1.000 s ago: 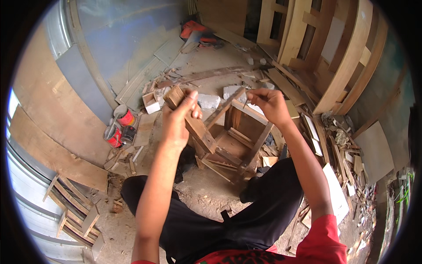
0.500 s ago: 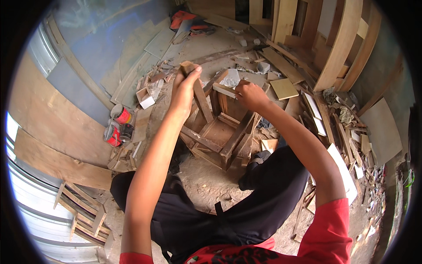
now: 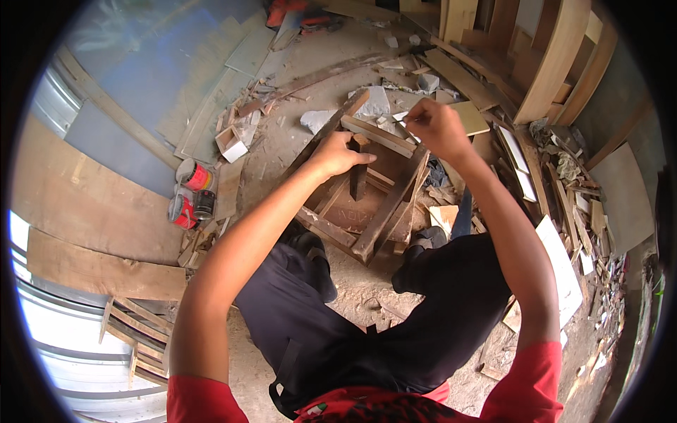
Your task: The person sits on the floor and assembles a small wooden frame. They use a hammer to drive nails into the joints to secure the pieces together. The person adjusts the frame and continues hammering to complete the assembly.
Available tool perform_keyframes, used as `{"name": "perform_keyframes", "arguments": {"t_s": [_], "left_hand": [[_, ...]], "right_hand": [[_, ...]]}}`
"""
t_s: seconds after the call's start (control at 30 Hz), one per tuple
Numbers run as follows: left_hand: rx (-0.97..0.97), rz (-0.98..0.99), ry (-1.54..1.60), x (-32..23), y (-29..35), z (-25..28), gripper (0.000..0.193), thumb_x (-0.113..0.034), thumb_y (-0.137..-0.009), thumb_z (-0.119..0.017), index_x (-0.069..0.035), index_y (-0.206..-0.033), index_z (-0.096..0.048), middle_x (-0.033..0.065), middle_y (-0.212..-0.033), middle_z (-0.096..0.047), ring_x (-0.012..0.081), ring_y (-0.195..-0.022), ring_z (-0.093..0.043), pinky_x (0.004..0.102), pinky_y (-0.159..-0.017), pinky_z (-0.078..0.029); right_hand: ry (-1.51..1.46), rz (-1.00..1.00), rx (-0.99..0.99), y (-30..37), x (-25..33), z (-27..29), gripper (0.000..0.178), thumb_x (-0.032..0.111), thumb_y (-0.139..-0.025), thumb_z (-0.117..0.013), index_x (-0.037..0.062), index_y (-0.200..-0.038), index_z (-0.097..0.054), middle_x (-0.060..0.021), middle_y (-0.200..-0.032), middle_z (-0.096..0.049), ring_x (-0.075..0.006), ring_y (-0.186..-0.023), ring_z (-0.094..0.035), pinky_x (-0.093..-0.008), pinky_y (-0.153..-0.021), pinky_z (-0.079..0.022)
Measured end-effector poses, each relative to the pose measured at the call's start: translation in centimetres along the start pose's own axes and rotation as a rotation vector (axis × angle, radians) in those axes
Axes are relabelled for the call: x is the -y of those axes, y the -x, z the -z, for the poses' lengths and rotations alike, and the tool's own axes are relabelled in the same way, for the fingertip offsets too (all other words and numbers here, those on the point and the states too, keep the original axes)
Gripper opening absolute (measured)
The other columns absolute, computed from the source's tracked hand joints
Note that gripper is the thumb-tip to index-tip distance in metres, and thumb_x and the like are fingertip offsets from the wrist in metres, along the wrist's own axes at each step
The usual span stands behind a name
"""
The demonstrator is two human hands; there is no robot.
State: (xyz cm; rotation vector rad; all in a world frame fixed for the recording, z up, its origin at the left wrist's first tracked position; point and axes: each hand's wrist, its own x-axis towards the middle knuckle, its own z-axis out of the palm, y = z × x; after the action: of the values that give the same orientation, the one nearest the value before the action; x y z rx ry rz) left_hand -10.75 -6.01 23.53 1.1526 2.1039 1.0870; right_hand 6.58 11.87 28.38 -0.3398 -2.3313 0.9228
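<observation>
A wooden frame like an upturned stool, with brown rails and a panel inside, stands on the floor between my feet. Over its middle, my left hand grips a short dark wooden stick that points down into the frame. Beyond the frame's far right corner, my right hand is closed in a pinch. A thin, dark bit shows at its fingertips, too small to name. Near that hand runs the frame's pale far rail.
Paint cans and a small white-sided box stand to the left. Scrap wood is heaped along the right, with tall wooden panels behind. A slatted wooden piece lies at lower left.
My left hand has brought the stick right and down, from above the frame's left side to over its middle. My right hand has moved right and slightly up, away from the pale rail.
</observation>
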Motion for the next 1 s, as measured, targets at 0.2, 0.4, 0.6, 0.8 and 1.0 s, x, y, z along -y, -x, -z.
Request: {"name": "perform_keyframes", "arguments": {"t_s": [0.2,0.4,0.6,0.8,1.0], "left_hand": [[-0.037,-0.018,0.014,2.4,-2.6,-3.5,0.042,-0.013,-0.079,-0.083,0.001,-0.114,-0.066,0.0099,-0.107,-0.072,0.0202,-0.098,-0.068,0.0338,-0.09,-0.051],[-0.164,-0.089,-0.173,2.0,-3.7,-5.8,0.051,-0.024,-0.075,-0.087,0.003,-0.113,-0.066,0.0167,-0.105,-0.073,0.0261,-0.094,-0.071,0.0359,-0.085,-0.054],[-0.153,-0.059,-0.08,2.3,-4.0,-5.6,0.045,-0.027,-0.069,-0.09,-0.003,-0.102,-0.072,0.0138,-0.1,-0.075,0.0291,-0.096,-0.072,0.039,-0.089,-0.055],[-0.21,-0.09,-0.089,2.5,-3.9,-6.2,0.046,-0.028,-0.069,-0.089,-0.003,-0.105,-0.072,0.0165,-0.101,-0.074,0.0315,-0.097,-0.071,0.0396,-0.089,-0.055],[-0.195,-0.104,-0.116,2.5,-3.9,-6.2,0.047,-0.029,-0.072,-0.087,-0.002,-0.106,-0.071,0.0186,-0.103,-0.073,0.0342,-0.099,-0.07,0.0406,-0.09,-0.055]], "right_hand": [[-0.164,-0.187,0.103,1.6,-1.7,2.2,0.015,0.002,-0.091,-0.063,-0.0085,-0.102,-0.061,-0.0115,-0.093,-0.072,-0.0136,-0.086,-0.068,-0.027,-0.078,-0.054],[-0.17,-0.223,0.096,1.5,-2.1,2.5,0.013,0.002,-0.093,-0.065,-0.0086,-0.099,-0.061,-0.013,-0.098,-0.072,-0.0138,-0.092,-0.069,-0.0259,-0.082,-0.054],[-0.127,-0.192,0.155,0.6,-0.1,1.0,0.014,0.002,-0.094,-0.064,-0.0092,-0.101,-0.061,-0.0146,-0.101,-0.072,-0.0135,-0.095,-0.068,-0.0258,-0.086,-0.054],[-0.259,-0.11,0.083,0.1,-0.3,-0.2,0.016,0.008,-0.086,-0.069,-0.0062,-0.092,-0.065,-0.0118,-0.091,-0.075,-0.0145,-0.087,-0.071,-0.0295,-0.079,-0.055],[-0.284,-0.114,0.137,-0.5,0.4,-0.7,0.016,0.008,-0.087,-0.069,-0.0064,-0.092,-0.065,-0.0131,-0.09,-0.075,-0.0151,-0.088,-0.071,-0.0291,-0.079,-0.055]]}}
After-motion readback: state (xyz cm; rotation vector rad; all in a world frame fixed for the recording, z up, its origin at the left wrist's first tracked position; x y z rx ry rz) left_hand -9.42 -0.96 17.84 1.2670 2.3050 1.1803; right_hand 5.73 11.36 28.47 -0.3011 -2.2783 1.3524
